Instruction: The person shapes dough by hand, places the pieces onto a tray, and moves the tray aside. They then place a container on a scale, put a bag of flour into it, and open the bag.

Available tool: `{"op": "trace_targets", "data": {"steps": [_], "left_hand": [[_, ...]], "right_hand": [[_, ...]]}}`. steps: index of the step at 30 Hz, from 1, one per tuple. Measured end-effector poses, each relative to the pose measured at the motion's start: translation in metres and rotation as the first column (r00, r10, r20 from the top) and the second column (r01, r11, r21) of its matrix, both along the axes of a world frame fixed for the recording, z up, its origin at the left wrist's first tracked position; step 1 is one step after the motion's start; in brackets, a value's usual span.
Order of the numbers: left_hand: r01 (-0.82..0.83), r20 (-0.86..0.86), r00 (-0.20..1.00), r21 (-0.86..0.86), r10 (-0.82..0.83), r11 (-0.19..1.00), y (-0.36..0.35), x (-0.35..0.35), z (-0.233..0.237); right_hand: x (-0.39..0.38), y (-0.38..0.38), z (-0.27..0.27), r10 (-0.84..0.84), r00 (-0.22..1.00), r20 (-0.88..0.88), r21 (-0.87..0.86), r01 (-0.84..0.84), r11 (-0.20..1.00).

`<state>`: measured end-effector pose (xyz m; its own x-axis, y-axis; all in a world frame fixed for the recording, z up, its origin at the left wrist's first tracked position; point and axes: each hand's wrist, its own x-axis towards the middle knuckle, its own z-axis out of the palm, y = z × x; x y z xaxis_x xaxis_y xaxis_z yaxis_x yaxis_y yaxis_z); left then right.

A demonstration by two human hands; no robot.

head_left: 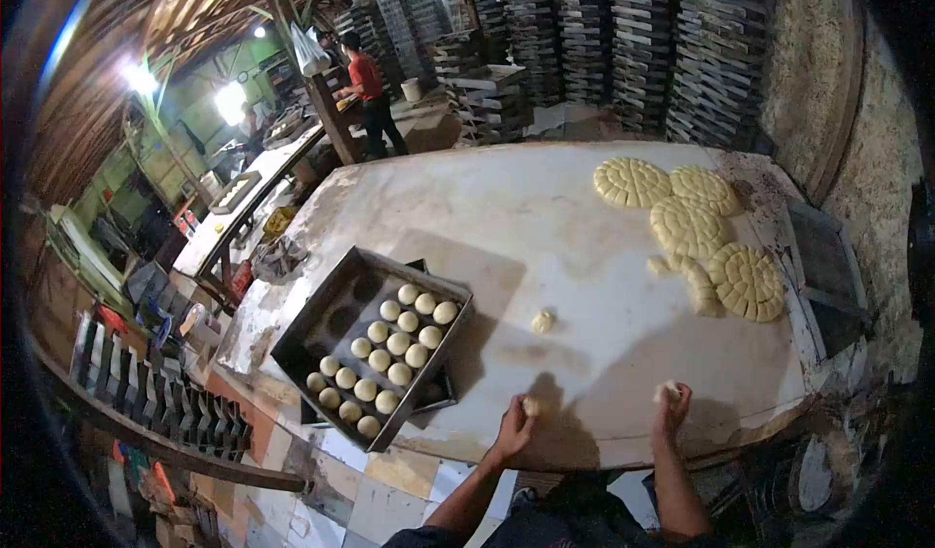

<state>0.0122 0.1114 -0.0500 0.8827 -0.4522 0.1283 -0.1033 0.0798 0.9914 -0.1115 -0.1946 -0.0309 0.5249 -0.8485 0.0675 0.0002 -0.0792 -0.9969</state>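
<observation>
My left hand (513, 429) is curled at the front of the table, with a small dough piece (531, 407) at its fingertips. Farther right, my right hand (672, 410) is closed around another pale lump of dough (666, 391). A loose dough piece (542, 322) lies on the tabletop beyond my left hand. To the left, a dark metal tray (310, 339) holds rows of round dough balls (398, 343) and rests on a second tray. Scored dough rounds (688, 226) lie at the table's right side, with a partly separated dough strip (701, 288) among them.
The pale worktable (438, 197) has a worn edge. A dark tray (828, 261) leans at its right side. Tall tray stacks (716, 51) stand at the back. A person in a red shirt (365, 78) stands near a wooden post (326, 110) and another bench (229, 217).
</observation>
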Motion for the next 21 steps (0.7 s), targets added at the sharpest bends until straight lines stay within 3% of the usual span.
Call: {"op": "trace_targets", "data": {"steps": [1, 2, 3, 4, 5, 6, 7, 9, 10, 12, 13, 14, 15, 16, 17, 18, 19, 21], "left_hand": [[0.006, 0.012, 1.0, -0.003, -0.006, 1.0, 0.004, 0.002, -0.002], [0.045, 0.413, 0.885, 0.38, -0.214, 0.924, 0.008, 0.004, -0.003], [-0.102, 0.625, 0.593, 0.684, -0.508, 0.722, 0.007, 0.01, 0.001], [-0.109, 0.631, 0.585, 0.684, -0.51, 0.722, 0.004, 0.021, 0.014], [-0.183, 0.566, 0.648, 0.765, -0.51, 0.617, -0.003, 0.033, 0.034], [-0.244, 0.5, 0.712, 0.834, -0.492, 0.495, -0.015, 0.043, 0.058], [-0.255, 0.517, 0.748, 0.803, -0.416, 0.539, -0.036, 0.046, 0.099], [-0.393, 0.647, 0.737, 0.645, -0.194, 0.655, -0.075, 0.077, 0.078], [-0.393, 0.639, 0.743, 0.657, -0.199, 0.643, -0.098, 0.079, 0.077], [-0.364, 0.569, 0.818, 0.624, -0.084, 0.691, -0.139, 0.068, 0.071], [-0.334, 0.56, 0.823, 0.607, -0.091, 0.721, -0.156, 0.058, 0.068], [-0.294, 0.533, 0.835, 0.644, -0.138, 0.707, -0.166, 0.046, 0.054], [-0.256, 0.51, 0.84, 0.673, -0.186, 0.694, -0.167, 0.029, 0.037], [-0.22, 0.489, 0.818, 0.752, -0.303, 0.621, -0.16, 0.009, 0.028], [-0.192, 0.458, 0.787, 0.819, -0.413, 0.541, -0.151, -0.013, 0.024], [-0.113, 0.447, 0.765, 0.802, -0.464, 0.587, -0.137, -0.031, 0.034], [-0.031, 0.441, 0.735, 0.78, -0.514, 0.625, -0.117, -0.042, 0.043], [0.002, 0.431, 0.606, 0.84, -0.668, 0.543, -0.058, -0.017, -0.038]], "right_hand": [[-0.01, -0.016, 0.017, -0.083, 0.995, -0.063, -0.16, 0.072, 0.984], [-0.027, -0.03, 0.013, -0.014, 0.99, -0.141, -0.283, -0.027, 0.959], [-0.045, -0.043, 0.009, 0.043, 0.973, -0.226, -0.392, -0.131, 0.91], [-0.058, -0.063, 0.014, 0.042, 0.976, -0.215, -0.392, -0.125, 0.911], [-0.071, -0.081, 0.025, 0.21, 0.881, -0.424, -0.58, -0.442, 0.685], [-0.074, -0.096, 0.03, 0.275, 0.712, -0.645, -0.628, -0.7, 0.34], [-0.063, -0.11, 0.028, 0.282, 0.713, -0.642, -0.628, -0.7, 0.34], [-0.024, -0.133, 0.024, 0.18, 0.833, -0.524, -0.768, -0.553, 0.324], [0.001, -0.13, 0.026, 0.167, 0.848, -0.504, -0.735, -0.522, 0.432], [0.046, -0.108, 0.029, 0.088, 0.937, -0.337, -0.785, -0.331, 0.524], [0.054, -0.088, 0.026, 0.182, 0.915, -0.359, -0.655, -0.386, 0.649], [0.059, -0.069, 0.034, 0.238, 0.864, -0.444, -0.621, -0.488, 0.613], [0.054, -0.051, 0.039, 0.302, 0.871, -0.386, -0.689, -0.491, 0.533], [0.038, -0.039, 0.037, 0.451, 0.79, -0.415, -0.645, -0.605, 0.467], [0.023, -0.037, 0.007, 0.521, 0.76, -0.388, -0.747, -0.59, 0.305], [0.0, -0.044, -0.005, 0.527, 0.69, -0.496, -0.722, -0.665, 0.19], [-0.009, -0.065, -0.01, 0.525, 0.699, -0.485, -0.733, -0.653, 0.192], [-0.026, -0.105, -0.019, 0.647, 0.586, -0.488, -0.67, -0.727, 0.153]]}}
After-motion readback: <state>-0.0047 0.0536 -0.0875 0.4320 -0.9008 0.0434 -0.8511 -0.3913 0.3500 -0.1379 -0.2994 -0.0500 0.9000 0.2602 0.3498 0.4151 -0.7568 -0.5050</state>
